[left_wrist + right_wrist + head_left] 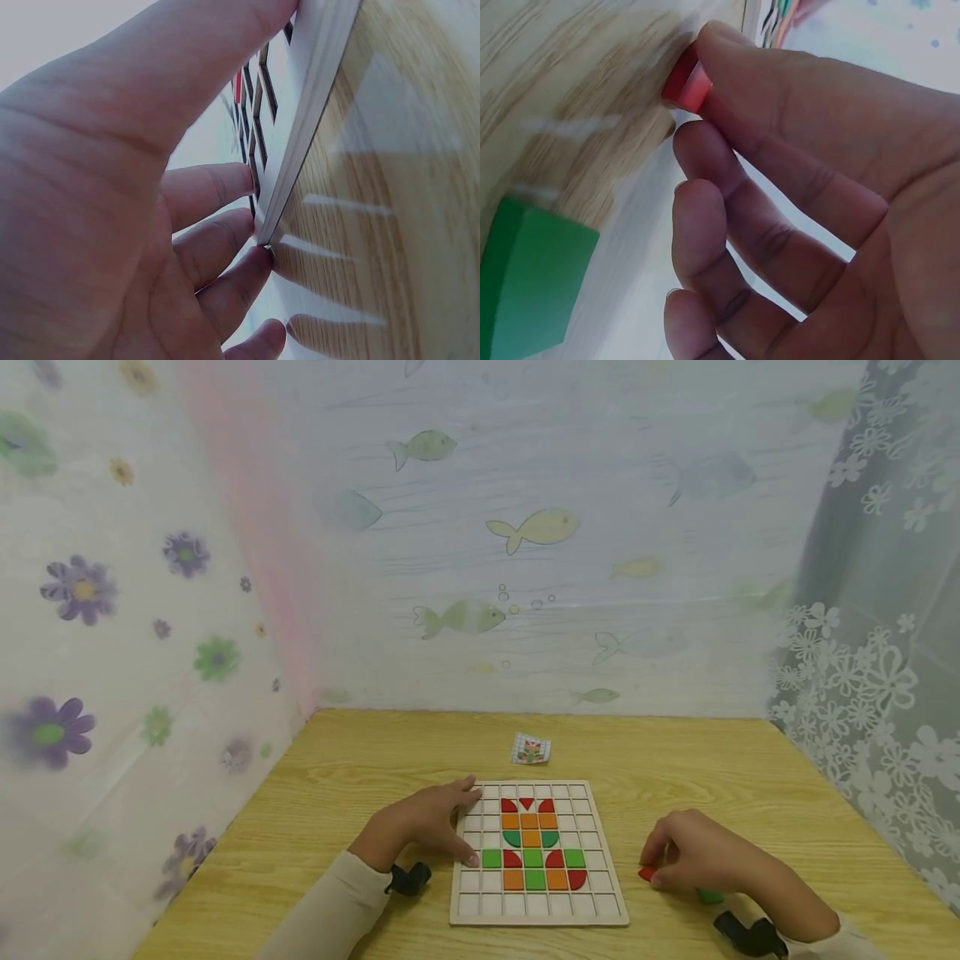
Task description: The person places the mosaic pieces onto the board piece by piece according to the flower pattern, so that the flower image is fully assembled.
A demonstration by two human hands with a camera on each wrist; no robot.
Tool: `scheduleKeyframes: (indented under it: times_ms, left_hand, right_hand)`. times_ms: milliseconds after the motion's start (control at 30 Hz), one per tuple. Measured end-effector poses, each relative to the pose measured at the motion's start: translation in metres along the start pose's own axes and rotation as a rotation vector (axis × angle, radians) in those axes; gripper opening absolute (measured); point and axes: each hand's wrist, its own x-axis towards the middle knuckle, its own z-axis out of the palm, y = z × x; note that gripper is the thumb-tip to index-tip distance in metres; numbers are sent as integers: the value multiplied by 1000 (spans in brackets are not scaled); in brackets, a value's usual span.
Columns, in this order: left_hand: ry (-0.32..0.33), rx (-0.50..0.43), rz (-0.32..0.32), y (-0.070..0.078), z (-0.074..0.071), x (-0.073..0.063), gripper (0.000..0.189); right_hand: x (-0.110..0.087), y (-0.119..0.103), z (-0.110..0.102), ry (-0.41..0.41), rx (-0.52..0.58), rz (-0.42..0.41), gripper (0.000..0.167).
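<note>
A wooden grid board (470, 906) lies on the table with red, orange, light green and dark green tiles set in its squares. My left hand (427, 818) rests on the board's left side, fingers spread and fairly straight. In the left wrist view the fingertips (238, 178) touch the edge of the board. To the right of the board, my right hand (697, 852) pinches a small red piece (688, 82) between thumb and index finger, low over the table. Part of that piece is covered by the thumb. A green block (547, 277) lies on the table beside the right hand.
A small picture card (531, 749) with a coloured grid pattern lies behind the board. The wooden table (360, 752) meets a fish-printed curtain (465, 527) at the back, with flowered curtains at both sides. Each wrist wears a black camera.
</note>
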Motion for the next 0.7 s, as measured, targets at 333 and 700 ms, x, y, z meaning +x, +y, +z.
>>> scheduleKeyframes:
  times_ms: [333, 700]
  left_hand:
    - [6, 1, 10, 0, 0, -1, 110]
    - [-11, -26, 6, 0, -1, -1, 109]
  right_hand:
    - [-7, 6, -2, 8, 4, 26, 8]
    - [-9, 8, -5, 29, 17, 34, 10]
